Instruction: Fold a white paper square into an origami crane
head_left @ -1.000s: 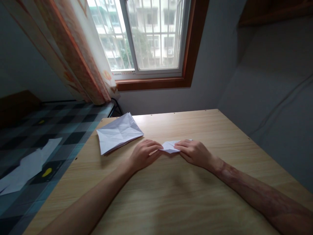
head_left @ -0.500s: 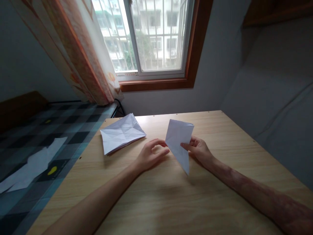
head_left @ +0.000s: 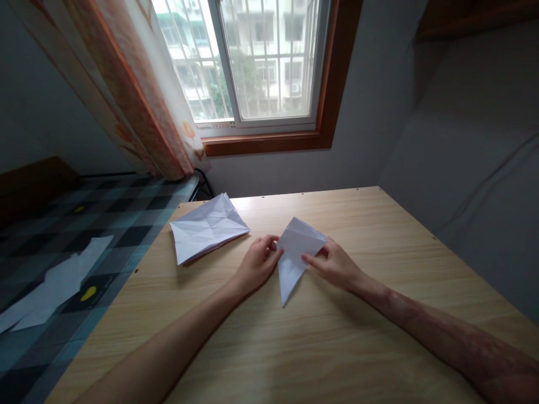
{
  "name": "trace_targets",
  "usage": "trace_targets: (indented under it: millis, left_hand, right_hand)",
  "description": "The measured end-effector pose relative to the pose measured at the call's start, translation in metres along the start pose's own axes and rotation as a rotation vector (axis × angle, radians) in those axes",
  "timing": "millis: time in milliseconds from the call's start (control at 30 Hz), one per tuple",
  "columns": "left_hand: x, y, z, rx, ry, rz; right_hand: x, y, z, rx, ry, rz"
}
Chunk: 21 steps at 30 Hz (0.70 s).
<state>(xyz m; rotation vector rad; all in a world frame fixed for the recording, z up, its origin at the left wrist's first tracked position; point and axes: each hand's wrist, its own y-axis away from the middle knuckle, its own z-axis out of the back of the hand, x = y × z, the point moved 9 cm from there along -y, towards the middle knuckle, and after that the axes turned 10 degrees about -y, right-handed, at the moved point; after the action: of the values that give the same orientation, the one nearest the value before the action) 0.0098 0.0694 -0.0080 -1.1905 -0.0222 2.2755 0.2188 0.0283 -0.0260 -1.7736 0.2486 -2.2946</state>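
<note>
A white folded paper [head_left: 295, 255], kite-shaped with its long point toward me, lies low over the wooden table [head_left: 295, 348]. My left hand [head_left: 256, 264] pinches its left corner between thumb and fingers. My right hand [head_left: 332, 264] grips its right edge with the fingertips closed on it. A second creased white sheet [head_left: 206, 227] lies flat on the table to the left of my hands, apart from them.
A bed with a checked cover [head_left: 84, 235] runs along the table's left edge, with white paper scraps [head_left: 50, 286] on it. A curtain [head_left: 138, 95] and window [head_left: 256, 62] stand behind the table. A grey wall [head_left: 475, 140] lies to the right.
The small folded paper was lifted off the table by my right hand and opened out. It has come back down, and my left hand has taken its left corner again.
</note>
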Motion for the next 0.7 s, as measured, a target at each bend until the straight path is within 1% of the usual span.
trace_targets:
  millis: [67,100,133,167,200,267,300,333,400,500,600,700]
  left_hand:
    - [-0.002,0.0,-0.004,0.111,-0.007,-0.031]
    - [-0.001,0.0,-0.004,0.142,-0.01,-0.031]
    - [0.001,-0.001,-0.003,0.147,-0.018,-0.025]
    - [0.002,-0.001,0.001,0.12,-0.033,-0.02]
    - [0.003,-0.002,0.006,0.072,-0.054,-0.023]
    - [-0.001,-0.001,0.014,-0.031,-0.117,-0.068]
    - [-0.006,0.0,0.017,-0.067,-0.161,-0.109]
    - [-0.013,0.002,0.016,-0.077,-0.219,-0.16]
    - [-0.028,0.007,0.009,-0.031,-0.35,-0.277]
    - [-0.044,0.015,-0.007,0.098,-0.463,-0.415]
    - [-0.043,0.017,-0.011,0.15,-0.45,-0.428]
    - [-0.035,0.014,-0.009,0.16,-0.424,-0.392]
  right_hand:
    - [-0.011,0.0,0.007,-0.064,-0.124,-0.103]
    - [-0.015,0.0,0.009,-0.084,-0.159,-0.145]
    - [-0.018,0.0,0.012,-0.096,-0.159,-0.17]
    - [-0.019,0.0,0.014,-0.104,-0.122,-0.176]
    - [-0.018,-0.001,0.016,-0.105,-0.054,-0.16]
    - [-0.009,-0.002,0.018,-0.089,0.14,-0.076]
    - [-0.004,-0.003,0.018,-0.084,0.236,-0.024]
    - [0.002,-0.003,0.017,-0.073,0.313,0.02]
    - [0.009,-0.002,0.014,-0.037,0.399,0.072]
    - [0.017,0.0,0.011,0.005,0.416,0.114]
    - [0.024,0.002,0.007,0.053,0.353,0.188]
    - [0.031,0.007,-0.006,0.168,0.346,0.301]
